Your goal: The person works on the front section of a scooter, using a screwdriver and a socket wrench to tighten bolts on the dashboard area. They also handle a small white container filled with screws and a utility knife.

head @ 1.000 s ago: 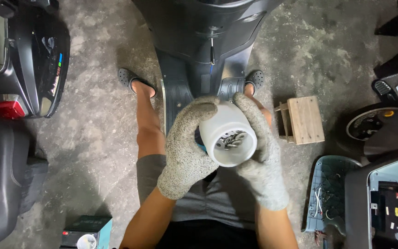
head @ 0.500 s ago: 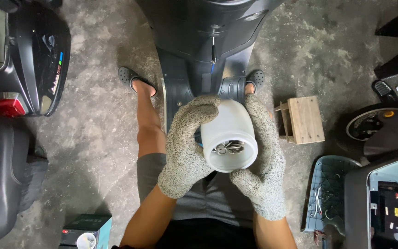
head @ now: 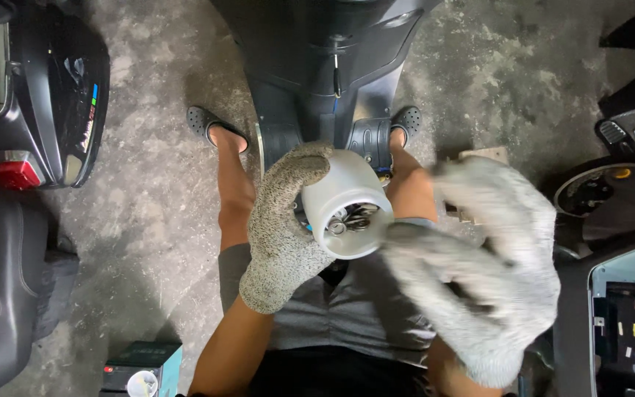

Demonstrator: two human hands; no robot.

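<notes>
Head view, looking down at lap. Left hand (head: 282, 234), in grey knit glove, wraps the white cup (head: 347, 204): fingers curl over its far side and top, thumb side below, grip firm. Cup is tilted w/ its open mouth toward the camera; small metal bits, prob. screws or bolts (head: 353, 217), lie inside. Cup sits above the person's lap, between the knees, just in front of the dark scooter body (head: 325, 59).

Right hand (head: 488, 265), also gloved, is off the cup, to the cup's right and nearer the camera; fingers spread loose, holding nothing. It's motion-blurred, so finer detail can't be told. One fingertip lies close to the cup's rim; touching or not, can't tell.

Around the cup: sandalled feet (head: 218, 126) beyond it on the concrete floor (head: 156, 220), either side of the scooter. Wooden block (head: 483, 156) right of cup, partly behind the right hand. Another black scooter (head: 45, 88) far left of cup. Teal box (head: 145, 364) lower left of cup.
</notes>
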